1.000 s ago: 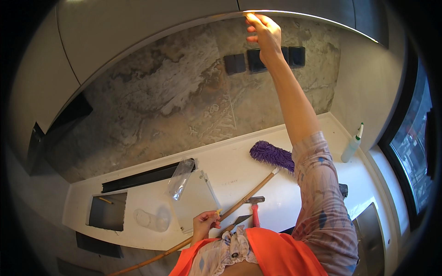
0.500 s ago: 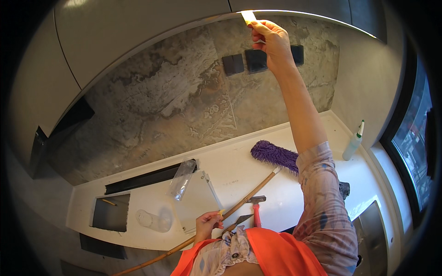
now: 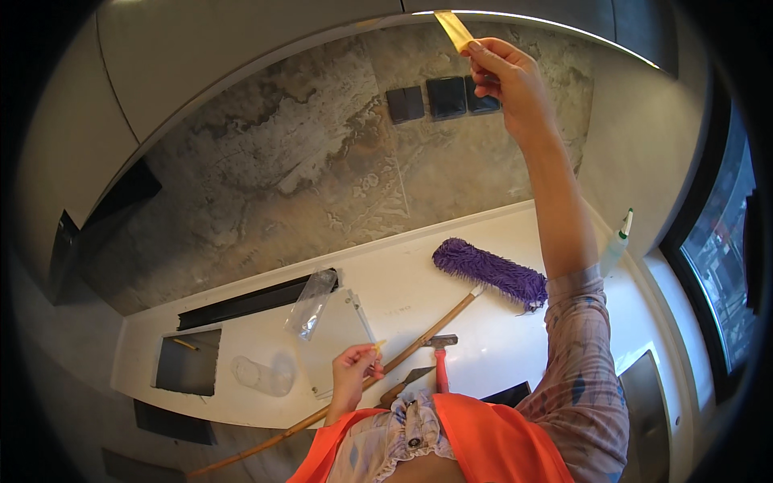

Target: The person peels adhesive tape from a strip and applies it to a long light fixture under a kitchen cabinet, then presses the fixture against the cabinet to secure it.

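Observation:
My right hand (image 3: pixel 512 79) is raised high toward the lit lower edge of the wall cabinet (image 3: pixel 266 60). Between thumb and fingers it pinches a strip of yellow tape (image 3: pixel 454 32), whose far end reaches the light strip (image 3: pixel 547 24); whether it sticks there I cannot tell. Low over the white countertop (image 3: pixel 386 278), my left hand (image 3: pixel 352 373) is closed in a pinch on a small yellow piece of tape (image 3: pixel 379 345). Beside that hand runs a wooden pole (image 3: pixel 439 324).
On the counter lie a purple fluffy duster (image 3: pixel 489 272), a red-handled hammer (image 3: pixel 441 358), a trowel (image 3: pixel 407 385), a transparent plastic bag (image 3: pixel 310 310), a plastic cup (image 3: pixel 262 374) and a black strip (image 3: pixel 250 302). A spray bottle (image 3: pixel 616 248) stands right. The counter has a square cutout (image 3: pixel 189 366).
My right hand has moved right and slightly down, and more of the yellow strip shows. My left hand has risen slightly to the left, still pinching its small piece.

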The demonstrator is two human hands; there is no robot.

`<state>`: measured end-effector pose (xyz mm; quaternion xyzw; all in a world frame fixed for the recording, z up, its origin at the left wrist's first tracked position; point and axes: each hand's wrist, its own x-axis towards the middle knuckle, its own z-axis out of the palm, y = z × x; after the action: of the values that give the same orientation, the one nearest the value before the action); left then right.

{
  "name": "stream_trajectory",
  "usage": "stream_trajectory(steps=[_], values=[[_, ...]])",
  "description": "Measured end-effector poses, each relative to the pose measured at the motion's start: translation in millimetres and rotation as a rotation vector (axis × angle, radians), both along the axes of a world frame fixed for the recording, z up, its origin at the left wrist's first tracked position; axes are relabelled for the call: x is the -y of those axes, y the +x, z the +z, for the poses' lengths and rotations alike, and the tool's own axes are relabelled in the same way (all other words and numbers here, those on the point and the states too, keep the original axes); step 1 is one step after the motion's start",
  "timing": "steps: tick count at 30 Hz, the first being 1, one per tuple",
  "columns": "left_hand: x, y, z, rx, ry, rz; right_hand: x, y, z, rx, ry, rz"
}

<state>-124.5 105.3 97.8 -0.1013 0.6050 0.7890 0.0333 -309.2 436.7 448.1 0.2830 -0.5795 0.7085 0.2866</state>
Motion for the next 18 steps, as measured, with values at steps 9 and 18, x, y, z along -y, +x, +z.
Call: stream_trajectory(steps=[9,18], values=[[-13,-20,51,-0.228,0.041,0.046,51,4,-15,0.006,-0.328,0.105],[-5,-12,54,-0.258,0.075,0.081,10,5,-1,0.046,0.014,-0.055]])
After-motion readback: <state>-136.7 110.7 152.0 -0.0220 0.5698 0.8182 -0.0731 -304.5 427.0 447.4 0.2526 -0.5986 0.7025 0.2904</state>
